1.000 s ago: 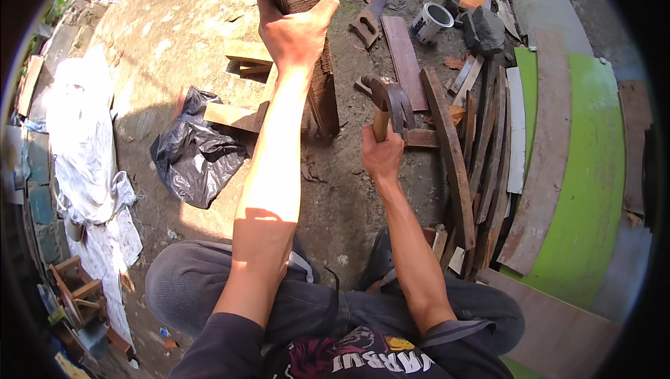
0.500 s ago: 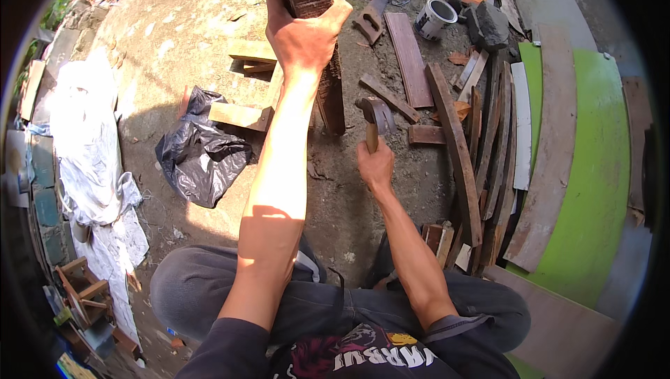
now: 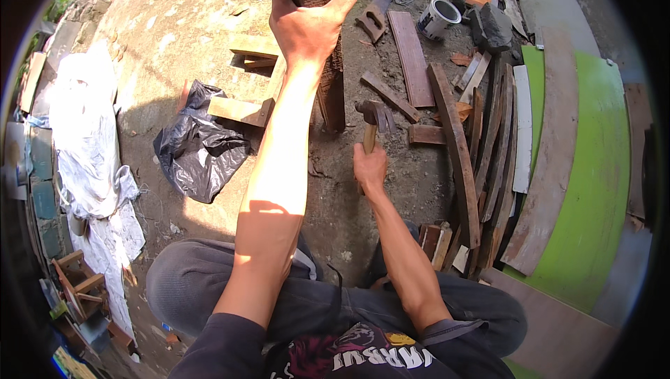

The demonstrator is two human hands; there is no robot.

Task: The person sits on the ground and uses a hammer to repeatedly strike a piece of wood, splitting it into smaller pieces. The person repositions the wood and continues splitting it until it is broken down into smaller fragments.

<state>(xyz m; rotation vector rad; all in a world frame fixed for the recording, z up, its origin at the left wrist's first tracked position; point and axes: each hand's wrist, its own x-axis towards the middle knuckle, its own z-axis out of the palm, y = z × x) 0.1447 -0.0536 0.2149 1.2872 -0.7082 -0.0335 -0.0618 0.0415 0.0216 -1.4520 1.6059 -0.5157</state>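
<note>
My left hand (image 3: 308, 26) is wrapped round a thick, dark, rough wooden beam (image 3: 331, 93), which stands tilted in front of me and runs out past the top of the view. In my right hand (image 3: 369, 165) is a claw hammer (image 3: 370, 128), gripped by its wooden handle. The hammer's head is up, just right of the beam's lower end and apart from it. Behind my left forearm lie pale wooden pieces (image 3: 237, 109) that look joined into a frame; my arm hides part of them.
A black plastic bag (image 3: 202, 152) lies left of my arm. At right are a handsaw (image 3: 378, 12), a paint can (image 3: 438, 18), a flat plank (image 3: 410, 58), a dark stone (image 3: 492, 28), several long wood strips (image 3: 453, 149) and a green board (image 3: 593, 162). White sheeting (image 3: 91, 149) covers the far left.
My right hand has shifted slightly left and down with the hammer, whose head has turned a little. My left hand keeps its hold on the beam, and the view has moved slightly.
</note>
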